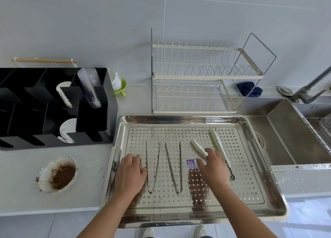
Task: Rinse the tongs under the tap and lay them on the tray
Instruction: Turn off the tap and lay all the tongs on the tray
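Observation:
A perforated steel tray point(250, 166) lies on the counter in front of me. Three tongs rest on it. Thin metal tongs point(152, 167) lie at the left and a second thin pair point(174, 167) in the middle, both with brown smears. White-tipped tongs point(215, 139) lie at the right. My left hand point(130, 175) rests flat on the tray, its fingers apart, touching the left thin tongs. My right hand point(214, 167) hovers over the white-tipped tongs with spread fingers and covers their middle. The tap point(309, 87) stands at the far right above the sink point(286, 130).
A black cup organiser point(53, 103) with plastic cups stands at the left. A dirty paper bowl point(57, 175) with brown residue sits near the counter's front. A wire dish rack point(197, 80) stands behind the tray, a blue cloth point(249, 90) beside it.

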